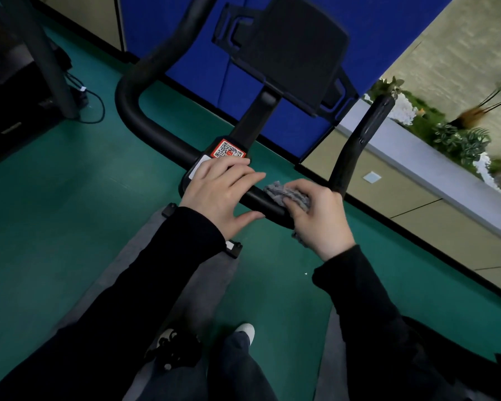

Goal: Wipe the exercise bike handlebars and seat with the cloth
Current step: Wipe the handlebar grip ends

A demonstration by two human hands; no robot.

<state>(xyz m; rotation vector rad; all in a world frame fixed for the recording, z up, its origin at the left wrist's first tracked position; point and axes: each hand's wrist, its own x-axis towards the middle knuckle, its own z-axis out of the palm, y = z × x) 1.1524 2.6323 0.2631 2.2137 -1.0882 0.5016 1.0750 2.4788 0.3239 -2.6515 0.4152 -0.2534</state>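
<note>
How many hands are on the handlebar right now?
2: the left hand rests on the handlebar near the QR-code sticker; the right hand grips the grey cloth against it, just beside.

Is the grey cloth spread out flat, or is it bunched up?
Bunched up. The cloth is crumpled into a wad under the right hand, whose fingers curl round it against the handlebar.

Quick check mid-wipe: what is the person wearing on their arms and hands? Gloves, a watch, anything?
Both arms wear long, plain black sleeves, the left sleeve and right sleeve ending at the wrists. The left hand and right hand are bare: no gloves, rings or watch visible.
</note>
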